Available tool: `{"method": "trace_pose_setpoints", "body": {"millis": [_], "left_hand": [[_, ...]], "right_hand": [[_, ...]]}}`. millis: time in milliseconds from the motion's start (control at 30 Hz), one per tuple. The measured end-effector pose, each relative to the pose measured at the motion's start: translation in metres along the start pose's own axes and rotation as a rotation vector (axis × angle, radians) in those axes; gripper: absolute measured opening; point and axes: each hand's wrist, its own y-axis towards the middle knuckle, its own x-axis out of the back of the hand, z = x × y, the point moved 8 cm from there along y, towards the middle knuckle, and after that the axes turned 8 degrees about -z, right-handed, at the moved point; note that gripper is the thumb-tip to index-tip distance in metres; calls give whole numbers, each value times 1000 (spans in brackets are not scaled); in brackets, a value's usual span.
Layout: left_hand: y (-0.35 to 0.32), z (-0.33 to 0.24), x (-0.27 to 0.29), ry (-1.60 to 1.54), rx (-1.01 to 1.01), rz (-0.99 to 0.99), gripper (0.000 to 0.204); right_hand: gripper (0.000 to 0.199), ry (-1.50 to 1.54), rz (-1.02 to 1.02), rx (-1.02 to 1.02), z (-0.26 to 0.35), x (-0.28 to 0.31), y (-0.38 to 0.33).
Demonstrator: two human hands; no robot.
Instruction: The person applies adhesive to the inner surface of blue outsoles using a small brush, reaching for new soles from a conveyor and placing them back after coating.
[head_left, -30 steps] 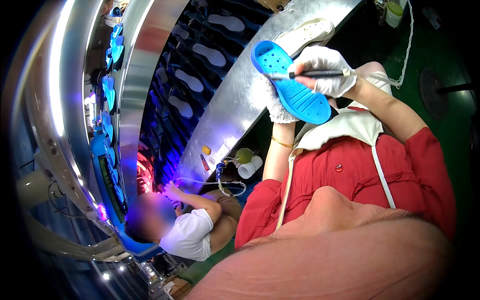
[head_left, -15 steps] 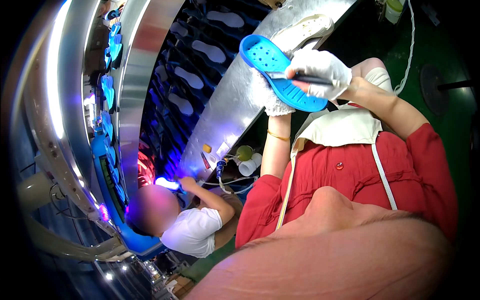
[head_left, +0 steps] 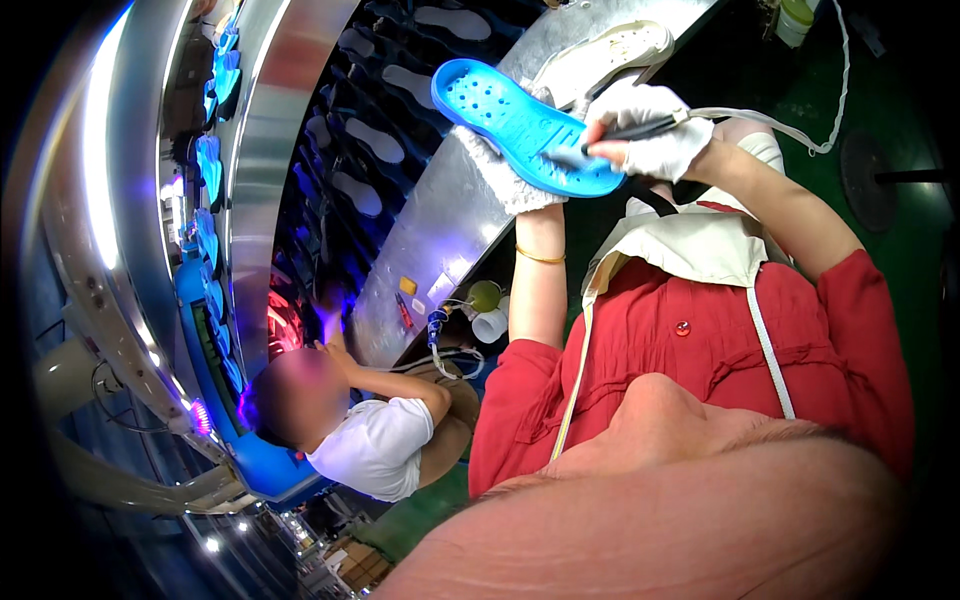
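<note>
A blue shoe sole (head_left: pixel 505 110), with holes at its toe end and raised texture at its heel, is tilted above the bench edge. My left hand (head_left: pixel 497 178), in a white glove, supports it from below and along its near side; most of those fingers are hidden beneath it. In my right hand (head_left: pixel 655 135), gloved with bare fingertips, is a black-handled brush (head_left: pixel 640 129). Its blurred tip meets the heel half of the sole. A thin white hose (head_left: pixel 765 118) appears joined to the handle's rear. Just beyond the sole lies a white clog (head_left: pixel 605 62).
The metal bench edge (head_left: pixel 420 225) borders a dark conveyor carrying pale insoles (head_left: pixel 375 140). Blue soles (head_left: pixel 209 168) line a rack further left. At lower left a person in a white shirt (head_left: pixel 375 445) reaches toward the conveyor. A white cup (head_left: pixel 489 326) stands by the bench.
The blue sole has shifted left and slightly up with my left hand. The brush tip has gone from the sole's middle to its heel half. The other person's arm reaches farther over the conveyor.
</note>
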Motion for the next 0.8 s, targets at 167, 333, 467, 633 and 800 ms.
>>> {"method": "trace_pose_setpoints", "body": {"millis": [167,333,467,633,800], "left_hand": [[-27,15,-21,-74,21,148,72],[4,28,27,1,43,25,66],[11,25,30,-330,185,86,62],[-1,11,2,-127,11,123,59],[-13,-4,-17,58,-162,196,54]], "right_hand": [[12,285,-72,-35,-10,17,15],[11,249,12,162,6,-17,-4],[7,350,-15,-132,-13,-14,0],[11,154,-76,255,2,-12,-6],[9,359,76,-426,-28,-21,3]]}}
